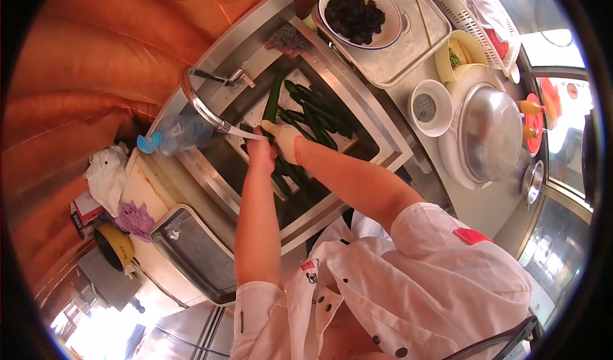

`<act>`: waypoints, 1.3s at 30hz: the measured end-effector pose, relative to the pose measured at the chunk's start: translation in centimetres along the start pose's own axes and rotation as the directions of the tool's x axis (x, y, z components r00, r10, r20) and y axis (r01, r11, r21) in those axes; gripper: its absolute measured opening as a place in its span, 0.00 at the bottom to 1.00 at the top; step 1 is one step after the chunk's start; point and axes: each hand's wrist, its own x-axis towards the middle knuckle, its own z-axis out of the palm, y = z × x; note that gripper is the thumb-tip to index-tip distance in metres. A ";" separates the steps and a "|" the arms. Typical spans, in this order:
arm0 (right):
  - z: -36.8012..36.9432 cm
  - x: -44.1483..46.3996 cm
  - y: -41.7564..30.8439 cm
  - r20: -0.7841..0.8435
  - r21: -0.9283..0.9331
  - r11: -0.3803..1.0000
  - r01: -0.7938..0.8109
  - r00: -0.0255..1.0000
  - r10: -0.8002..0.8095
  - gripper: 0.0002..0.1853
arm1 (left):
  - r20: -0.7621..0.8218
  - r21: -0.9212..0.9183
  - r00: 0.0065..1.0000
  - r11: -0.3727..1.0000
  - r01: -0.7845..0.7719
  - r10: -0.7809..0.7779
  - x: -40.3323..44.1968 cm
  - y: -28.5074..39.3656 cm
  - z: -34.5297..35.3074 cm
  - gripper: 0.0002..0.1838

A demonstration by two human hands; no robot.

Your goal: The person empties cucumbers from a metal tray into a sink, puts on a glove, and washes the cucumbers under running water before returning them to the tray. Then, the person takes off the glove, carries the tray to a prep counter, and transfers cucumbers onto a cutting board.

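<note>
A long green cucumber [273, 98] slants upward from my two hands over the sink [380, 159]. My right hand [284, 141], which looks gloved, is closed round its lower part. Right beside it, under the running water, my left hand [260, 148] has its fingers curled near the cucumber's lower end; what they grip is hidden. Several more cucumbers [317, 114] lie in the sink on a light tray, some of them below my hands. The curved faucet [200, 108] pours water onto my left wrist.
A clear bottle [182, 135] with a blue cap lies left of the faucet. At the right are a bowl of dark food [391, 25] on a metal tray [418, 31], a white cup [430, 108] and a metal bowl [490, 133]. An empty metal tray [198, 251] sits at lower left.
</note>
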 end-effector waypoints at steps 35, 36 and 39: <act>-0.9 2.0 3.3 -0.397 0.065 0.982 -0.175 0.899 0.186 0.14 | -0.072 0.189 0.984 0.971 -0.149 0.165 -19.4 -14.9 -9.9 0.21; -1.3 2.4 3.4 -0.363 0.118 0.974 -0.193 0.905 0.223 0.15 | -0.070 0.187 0.983 0.971 -0.152 0.168 -19.3 -15.2 -10.3 0.21; -2.9 2.8 3.5 -0.228 0.269 0.929 -0.254 0.920 0.318 0.17 | -0.165 0.270 0.958 0.945 -0.185 0.235 -18.6 -17.0 -12.1 0.21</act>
